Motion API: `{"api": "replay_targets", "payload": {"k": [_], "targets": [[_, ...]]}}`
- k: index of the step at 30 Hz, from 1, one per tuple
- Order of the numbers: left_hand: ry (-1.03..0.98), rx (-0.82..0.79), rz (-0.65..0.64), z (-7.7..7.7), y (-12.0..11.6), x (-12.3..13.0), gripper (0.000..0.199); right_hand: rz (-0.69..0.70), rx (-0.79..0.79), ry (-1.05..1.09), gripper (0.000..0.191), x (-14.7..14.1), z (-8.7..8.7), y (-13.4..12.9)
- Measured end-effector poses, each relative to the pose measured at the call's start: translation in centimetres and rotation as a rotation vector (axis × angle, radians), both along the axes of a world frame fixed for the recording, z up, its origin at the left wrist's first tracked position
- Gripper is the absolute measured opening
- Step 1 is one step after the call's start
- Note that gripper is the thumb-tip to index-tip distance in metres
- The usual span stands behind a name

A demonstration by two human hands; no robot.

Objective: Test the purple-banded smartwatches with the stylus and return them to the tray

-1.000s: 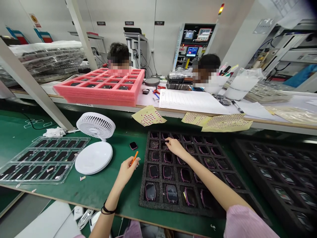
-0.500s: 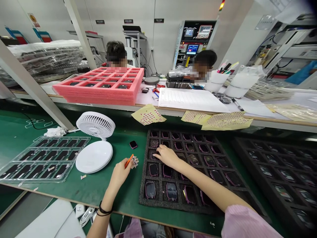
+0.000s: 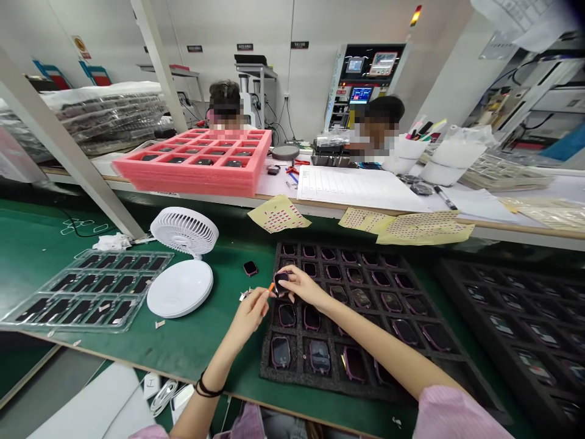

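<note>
My right hand (image 3: 305, 288) pinches a small black watch-shaped device (image 3: 281, 283) with a pink rim, holding it just above the near-left part of a black foam tray (image 3: 265, 360). My left hand (image 3: 250, 315) grips a thin orange tool (image 3: 271, 287), whose tip touches or nearly touches that device. The tray holds several similar devices in rows. Beside it on the green mat lie a loose black device (image 3: 250, 267) and a few small pale scraps (image 3: 244, 296).
A clear plastic tray (image 3: 91, 289) of dark items, a white fan (image 3: 184, 230) and its round base (image 3: 180, 288) stand left. A second black foam tray (image 3: 457, 286) lies right. Yellow sheets (image 3: 277, 213) lie ahead. Two people (image 3: 223, 100) sit beyond a pink foam tray (image 3: 192, 183).
My right hand has risen off the tray with a device pinched in its fingers. My left hand has moved right and brought the orange tool against that device.
</note>
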State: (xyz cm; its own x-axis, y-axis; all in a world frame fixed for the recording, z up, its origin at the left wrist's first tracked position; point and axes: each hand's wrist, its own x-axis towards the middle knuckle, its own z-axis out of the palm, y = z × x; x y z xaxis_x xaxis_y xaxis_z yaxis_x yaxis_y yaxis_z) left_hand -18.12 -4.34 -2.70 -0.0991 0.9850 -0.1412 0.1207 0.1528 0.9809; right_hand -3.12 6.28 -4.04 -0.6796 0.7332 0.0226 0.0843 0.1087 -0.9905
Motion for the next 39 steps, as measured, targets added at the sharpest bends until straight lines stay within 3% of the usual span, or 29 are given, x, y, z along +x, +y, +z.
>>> {"api": "replay_targets", "payload": {"k": [4,10,23,31,39], "targets": [[-0.128,-0.042,-0.036,0.1,0.4,1.7,0.051,-0.011,-0.449,0.306,0.035,0.0,0.7,-0.9],[-0.14,-0.02,-0.064,1.2,0.3,2.9,0.051,-0.037,-0.577,0.425,0.037,-0.4,1.4,-2.0],[-0.181,-0.021,-0.119,1.5,0.0,2.9,0.049,-0.049,-0.667,0.494,0.039,-0.5,2.3,-2.8],[-0.282,0.059,-0.079,1.2,-0.1,3.6,0.049,-0.082,-0.702,0.527,0.039,-0.6,2.7,-3.0],[-0.269,-0.006,0.052,1.1,1.0,2.9,0.051,-0.152,-0.6,0.471,0.025,-0.7,2.2,-3.8]]}}
